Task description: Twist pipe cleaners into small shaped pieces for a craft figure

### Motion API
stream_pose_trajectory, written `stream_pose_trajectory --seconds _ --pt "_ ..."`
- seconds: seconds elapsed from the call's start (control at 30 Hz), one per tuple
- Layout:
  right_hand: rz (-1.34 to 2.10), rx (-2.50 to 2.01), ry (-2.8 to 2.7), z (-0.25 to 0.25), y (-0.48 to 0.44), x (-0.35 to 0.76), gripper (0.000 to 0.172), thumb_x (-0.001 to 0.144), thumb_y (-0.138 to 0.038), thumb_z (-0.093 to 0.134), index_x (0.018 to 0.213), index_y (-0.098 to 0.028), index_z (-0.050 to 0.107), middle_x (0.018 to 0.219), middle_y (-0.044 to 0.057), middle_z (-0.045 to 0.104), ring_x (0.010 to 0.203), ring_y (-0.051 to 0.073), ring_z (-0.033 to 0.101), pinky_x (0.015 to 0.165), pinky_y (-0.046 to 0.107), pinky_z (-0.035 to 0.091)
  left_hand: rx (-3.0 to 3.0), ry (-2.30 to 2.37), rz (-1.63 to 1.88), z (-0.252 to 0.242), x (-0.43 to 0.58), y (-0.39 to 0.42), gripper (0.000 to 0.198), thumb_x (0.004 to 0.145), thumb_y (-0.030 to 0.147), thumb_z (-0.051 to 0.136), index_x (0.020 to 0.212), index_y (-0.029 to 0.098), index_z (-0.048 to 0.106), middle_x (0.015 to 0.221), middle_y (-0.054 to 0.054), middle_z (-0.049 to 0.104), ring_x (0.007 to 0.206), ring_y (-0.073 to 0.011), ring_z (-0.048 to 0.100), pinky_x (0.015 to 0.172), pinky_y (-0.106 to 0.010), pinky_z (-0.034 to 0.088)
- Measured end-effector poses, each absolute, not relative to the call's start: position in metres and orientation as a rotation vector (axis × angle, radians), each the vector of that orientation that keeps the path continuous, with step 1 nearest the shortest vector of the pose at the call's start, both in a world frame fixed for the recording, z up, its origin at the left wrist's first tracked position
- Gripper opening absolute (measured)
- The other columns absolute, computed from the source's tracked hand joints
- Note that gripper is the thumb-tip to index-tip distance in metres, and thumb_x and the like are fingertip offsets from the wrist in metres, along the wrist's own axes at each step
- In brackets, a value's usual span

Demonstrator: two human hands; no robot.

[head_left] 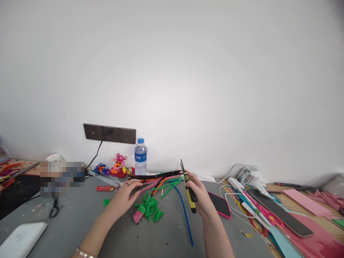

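Yellow-black scissors [189, 188]: gripped in the closed right hand [200, 197], blades raised.
Left hand [124, 197]: laid flat, fingers loosely spread, touching pink pipe cleaners [150, 186].
Green cut pieces [150, 208]: piled between the hands.
Risk: fingers could be nicked if the blades are swung leftward.
Room: open grey table [80, 215] is left at the near side; a phone [220, 204] crowds the right.

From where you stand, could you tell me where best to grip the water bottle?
Probably round the labelled middle of the bottle, from the front: it stands upright against the wall, the side facing the person is open, and the toys crowd its left.
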State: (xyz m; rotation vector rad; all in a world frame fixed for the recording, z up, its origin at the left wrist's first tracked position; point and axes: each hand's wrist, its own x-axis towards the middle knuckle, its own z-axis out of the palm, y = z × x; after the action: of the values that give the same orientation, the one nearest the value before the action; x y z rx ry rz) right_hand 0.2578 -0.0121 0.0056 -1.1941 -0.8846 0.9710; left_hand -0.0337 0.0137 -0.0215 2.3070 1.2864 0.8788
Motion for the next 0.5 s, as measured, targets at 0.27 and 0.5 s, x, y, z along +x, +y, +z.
stream_pose_trajectory --seconds 0.27,0.5 --pt "0.94 -1.336 -1.048 -0.004 -0.009 0.245 0.053 0.06 -0.023 0.063 0.113 -0.019 0.066 0.104 0.007 0.068 0.079 0.021 0.062 0.068 0.03 0.048 2.339 1.243 0.801 -0.023 -0.031 0.01 0.025 0.09 0.03 0.046 0.101 0.028 0.067 0.121 -0.007 0.06 0.11 -0.0252 0.055 0.096 -0.044 0.044" --pt "0.94 -1.375 -1.087 -0.015 -0.006 0.244 0.05 0.059 -0.021 0.062 0.109 -0.018 0.066 0.101 0.006 0.067 0.083 0.022 0.062 0.073 0.032 0.048 2.32 1.253 0.818 -0.018 -0.031 0.011 0.025 0.09 0.031 0.044 0.096 0.028 0.068 0.111 -0.005 0.064 0.1 -0.0234 0.059 0.088 -0.039 0.047"
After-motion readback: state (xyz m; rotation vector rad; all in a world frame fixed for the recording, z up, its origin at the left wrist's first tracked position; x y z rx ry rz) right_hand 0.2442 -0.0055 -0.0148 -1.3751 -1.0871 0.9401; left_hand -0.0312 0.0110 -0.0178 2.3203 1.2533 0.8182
